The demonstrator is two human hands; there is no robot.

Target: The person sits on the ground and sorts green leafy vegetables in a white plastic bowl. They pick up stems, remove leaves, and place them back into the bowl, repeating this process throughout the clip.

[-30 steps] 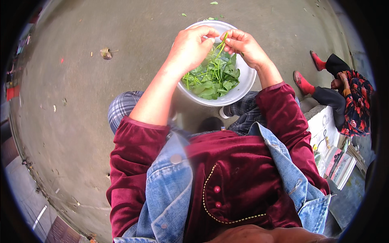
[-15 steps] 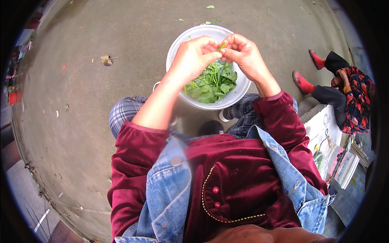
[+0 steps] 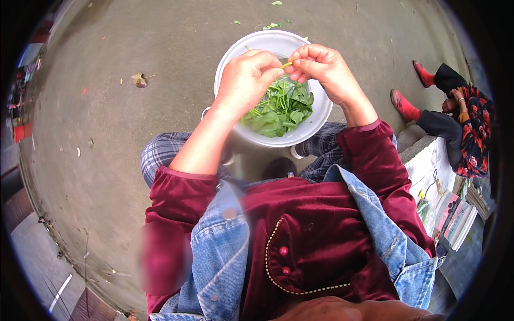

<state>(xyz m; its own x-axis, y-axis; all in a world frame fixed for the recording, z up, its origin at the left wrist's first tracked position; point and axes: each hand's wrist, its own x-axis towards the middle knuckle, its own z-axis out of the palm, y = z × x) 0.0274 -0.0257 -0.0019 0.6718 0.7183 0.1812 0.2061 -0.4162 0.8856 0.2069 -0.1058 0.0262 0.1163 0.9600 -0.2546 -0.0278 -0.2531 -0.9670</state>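
Both my hands are raised over a pale metal basin (image 3: 320, 115) with a side handle. Inside it lies a heap of green leafy vegetables (image 3: 281, 109) with thin stems. My left hand (image 3: 247, 75) pinches one end of a short yellow-green stem (image 3: 287, 65) between thumb and forefinger. The other end is pinched by my right hand (image 3: 321, 67). Fingers of both hands are curled above the basin's far half. My left fingers partly hide the far left of the basin.
Leaf scraps (image 3: 273, 25) lie on the concrete floor past the basin. A dry brown leaf (image 3: 140, 79) is to the left. At the right a person (image 3: 471, 125) in red shoes sits by a white block (image 3: 428, 160). Behind my right elbow stands a stack of printed boards or boxes (image 3: 454, 218).
My hands have moved slightly apart, and more of the yellow-green stem shows between the fingertips. The leaves in the basin look unchanged.
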